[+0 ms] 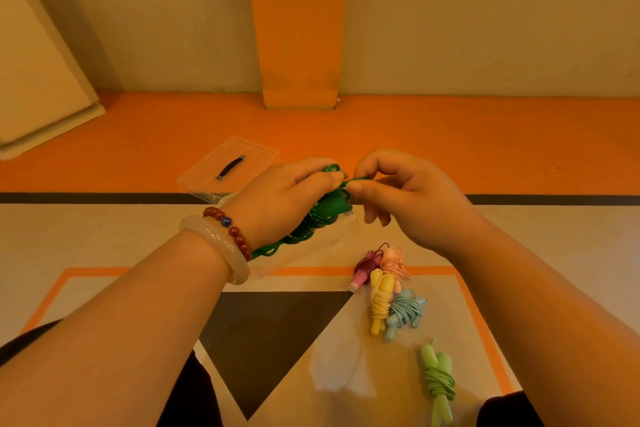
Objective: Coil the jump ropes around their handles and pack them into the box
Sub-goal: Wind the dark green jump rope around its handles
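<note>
At mid-frame of the head view, above a cream, orange and black patterned floor [311, 357]: dark green plastic jump rope [329, 213], cord wound round its paired handles, gripped in the curled fingers of the left hand [284, 198]; long axis of the bundle slanting from beside the left wrist up and away to the fingertips. Loose green cord end [356, 179] pinched between thumb and forefinger of the right hand [408, 198], other fingers loosely bent, nothing else held. Judged step: securing the last turn, packing not yet begun. Clear plastic box with a black strap handle [207, 177] on the floor beyond the hands and to their left, partly hidden behind the left hand and nearer it; whether shut box or lid alone, impossible to tell. Nearer the body, right of centre, five coiled ropes outside the box: maroon rope [367, 267], pale pink rope [394, 263], yellow rope [379, 302] and light blue rope [405, 312] clustered together, light green rope [438, 378] apart
</note>
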